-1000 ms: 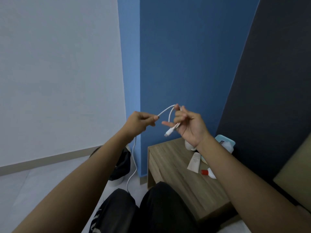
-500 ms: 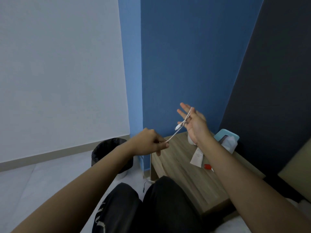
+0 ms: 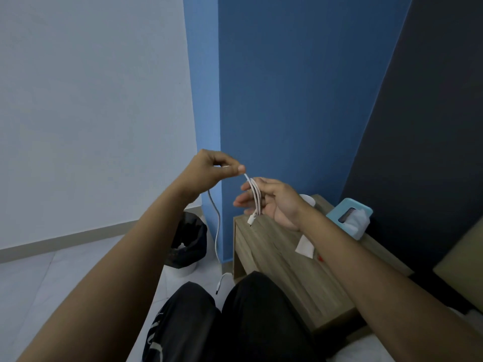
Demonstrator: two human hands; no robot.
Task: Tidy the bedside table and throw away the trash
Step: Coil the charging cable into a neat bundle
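1. While the white cable is held up in front of the blue wall, it is pinched between the thumb and forefinger of the left hand, whose other fingers are curled in.
2. The right hand is held just beside and lower, with its palm turned leftward. Its fingers are half curled, and several loops of the cable are gripped against them. The hands are close but not touching.
3. The loops are laid roughly up and down, and a white plug hangs from their lower end, pointing down at the table's left corner.
4. From the left hand the rest of the cable is left hanging in a loose curve towards the floor, and its far end is seen low between bin and table.
5. On the wooden table a teal tissue box is seen at the back. A white tube and a small red piece are partly hidden by the right forearm.
6. A black-lined bin is set on the floor to the left of the table, with something white inside.
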